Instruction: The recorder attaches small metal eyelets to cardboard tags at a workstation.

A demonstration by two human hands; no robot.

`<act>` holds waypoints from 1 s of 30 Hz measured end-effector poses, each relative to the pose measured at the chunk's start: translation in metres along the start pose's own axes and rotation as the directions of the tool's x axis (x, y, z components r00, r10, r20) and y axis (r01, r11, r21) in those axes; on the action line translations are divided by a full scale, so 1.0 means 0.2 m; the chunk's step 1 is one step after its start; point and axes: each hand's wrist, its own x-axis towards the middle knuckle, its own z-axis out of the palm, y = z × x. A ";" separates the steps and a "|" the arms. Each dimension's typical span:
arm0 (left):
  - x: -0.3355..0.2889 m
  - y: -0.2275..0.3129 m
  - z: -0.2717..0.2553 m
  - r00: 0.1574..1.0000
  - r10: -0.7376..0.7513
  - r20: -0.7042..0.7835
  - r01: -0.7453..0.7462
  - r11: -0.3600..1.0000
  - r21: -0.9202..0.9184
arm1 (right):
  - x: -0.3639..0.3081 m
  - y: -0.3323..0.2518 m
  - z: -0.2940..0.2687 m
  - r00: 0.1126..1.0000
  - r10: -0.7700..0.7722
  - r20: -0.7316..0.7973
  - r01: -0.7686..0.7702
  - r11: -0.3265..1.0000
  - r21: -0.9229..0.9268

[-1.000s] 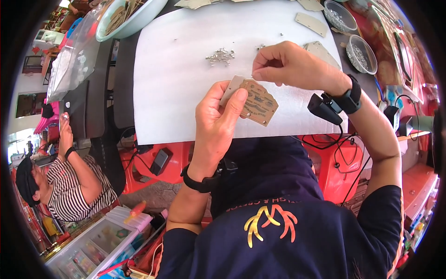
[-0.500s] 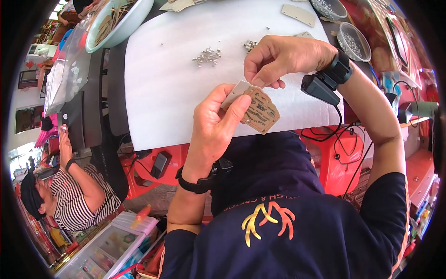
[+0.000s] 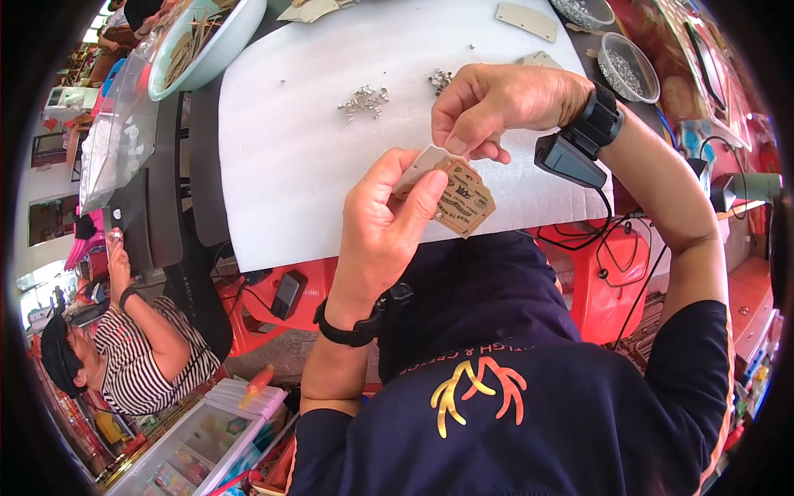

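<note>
My left hand [image 3: 382, 227] grips a brown printed card tag [image 3: 467, 202] between thumb and fingers, together with a pale, stiff piece [image 3: 419, 165] lying against it. Above the tag's upper corner is my right hand [image 3: 500, 107], its thumb and forefinger pinched close to the edge; whatever is between those fingertips is hidden. Both hands are over a white foam sheet [image 3: 289, 174]. Beyond them on the sheet lie a loose pile of small silvery rivets [image 3: 364, 101] and a second pile of small metal pieces [image 3: 440, 80], partly behind my right hand.
A pale green basin [image 3: 252, 37] with brown card strips stands at the far left. Clear bowls, one a tub of metal bits [image 3: 626, 70], stand far right. Near them lies a flat grey plate [image 3: 527, 22]. A person in stripes [image 3: 153, 351] sits left. Cables [image 3: 608, 236] hang beside a red stool [image 3: 591, 285].
Both hands keep nearly the same pose around the tag. The view has shifted slightly, and the piles on the sheet appear a little farther left.
</note>
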 end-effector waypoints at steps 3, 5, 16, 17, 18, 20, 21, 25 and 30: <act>0.00 0.00 -0.01 1.000 -0.010 -0.001 0.010 1.000 0.017 | 0.00 -0.01 0.01 1.000 -0.013 0.015 0.013 1.000 -0.012; 0.00 0.00 -0.01 1.000 -0.027 -0.002 0.027 0.999 0.021 | -0.02 -0.02 0.02 0.998 -0.051 -0.021 0.050 0.998 -0.032; 0.01 0.01 0.02 0.996 0.012 -0.089 -0.021 0.995 -0.099 | -0.06 0.00 0.07 0.978 -0.192 -0.079 0.155 0.929 -0.337; 0.01 0.01 0.02 0.996 0.013 -0.090 -0.022 0.995 -0.100 | -0.06 0.00 0.08 0.970 -0.218 -0.111 0.162 0.912 -0.377; 0.01 0.01 0.02 0.995 0.009 -0.099 -0.017 0.997 -0.077 | -0.07 0.01 0.09 0.970 -0.219 -0.111 0.162 0.911 -0.378; 0.02 0.00 0.02 0.994 0.007 -0.109 -0.013 0.998 -0.055 | -0.07 0.03 0.11 0.922 -0.342 -0.183 0.231 0.863 -0.450; 0.02 -0.01 0.02 0.993 0.028 -0.116 -0.033 0.999 -0.040 | -0.07 0.03 0.12 0.922 -0.342 -0.182 0.231 0.862 -0.451; 0.02 -0.02 0.03 0.986 0.082 -0.144 -0.087 0.996 -0.026 | -0.08 0.05 0.16 0.888 -0.368 -0.275 0.216 0.864 -0.455; 0.02 -0.01 0.05 0.982 0.082 -0.167 -0.093 0.994 -0.060 | -0.08 0.11 0.16 0.879 -0.393 -0.268 0.323 0.907 -0.271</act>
